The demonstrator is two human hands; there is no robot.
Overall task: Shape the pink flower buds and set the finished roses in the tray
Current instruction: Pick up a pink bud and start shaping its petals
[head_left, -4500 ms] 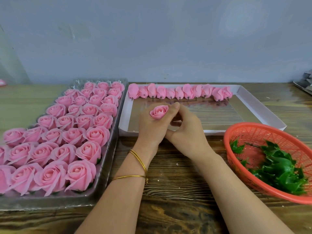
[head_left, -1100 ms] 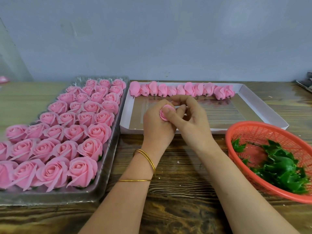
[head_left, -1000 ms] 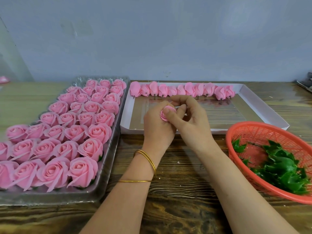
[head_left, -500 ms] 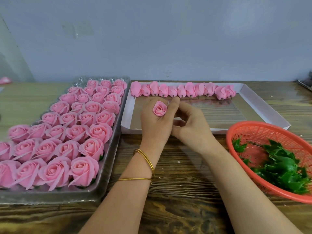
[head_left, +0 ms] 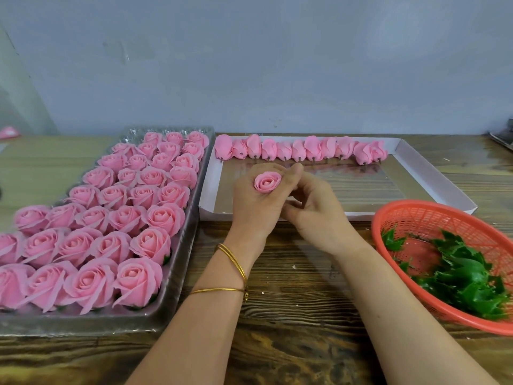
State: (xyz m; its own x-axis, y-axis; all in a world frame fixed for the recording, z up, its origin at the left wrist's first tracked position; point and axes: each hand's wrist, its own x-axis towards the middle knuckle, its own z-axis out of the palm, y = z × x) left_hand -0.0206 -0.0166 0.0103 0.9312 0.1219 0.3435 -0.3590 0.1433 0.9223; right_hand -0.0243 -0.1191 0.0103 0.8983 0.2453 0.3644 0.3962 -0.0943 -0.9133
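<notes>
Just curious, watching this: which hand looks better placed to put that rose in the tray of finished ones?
Probably left. The left hand grips the rose, and the tray lies on that side; the right hand only touches the rose's edge and would have to cross over.

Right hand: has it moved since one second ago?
Yes. The right hand has drawn back toward the white box's near edge, off the face of the bud, which the left hand holds.

Pink roses [head_left: 116,218], green leaves [head_left: 469,276], orange latticed basket [head_left: 433,215]
</notes>
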